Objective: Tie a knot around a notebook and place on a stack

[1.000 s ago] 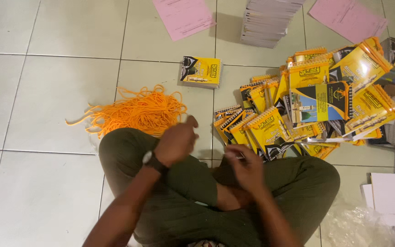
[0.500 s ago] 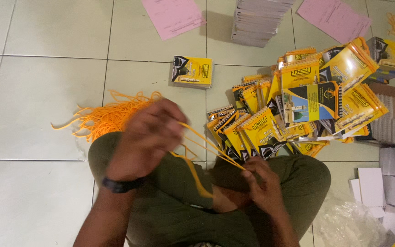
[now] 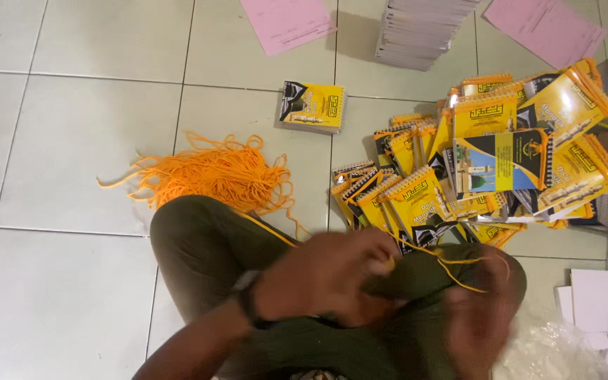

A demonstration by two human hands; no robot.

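Makeshift binding workroom — tiled floor (image 3: 58,127), heap of spiral booklets (image 3: 487,169), orange cord bundle (image 3: 212,176), paper stacks (image 3: 420,32)

Pale tiled floor (image 3: 58,141) carrying a tangle of orange cords (image 3: 212,172), one yellow spiral booklet (image 3: 312,105) lying apart, a heap of yellow booklets (image 3: 487,169), pink sheets (image 3: 286,22), a grey paper stack (image 3: 420,28) sitting beyond

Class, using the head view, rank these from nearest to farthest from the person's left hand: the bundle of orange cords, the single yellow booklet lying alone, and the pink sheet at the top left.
Measured from the left hand:
1. Bundle of orange cords, on the floor up and left, beside the knee.
2. Single yellow booklet, alone on a tile, farther up.
3. Pink sheet, at the top edge, farthest.
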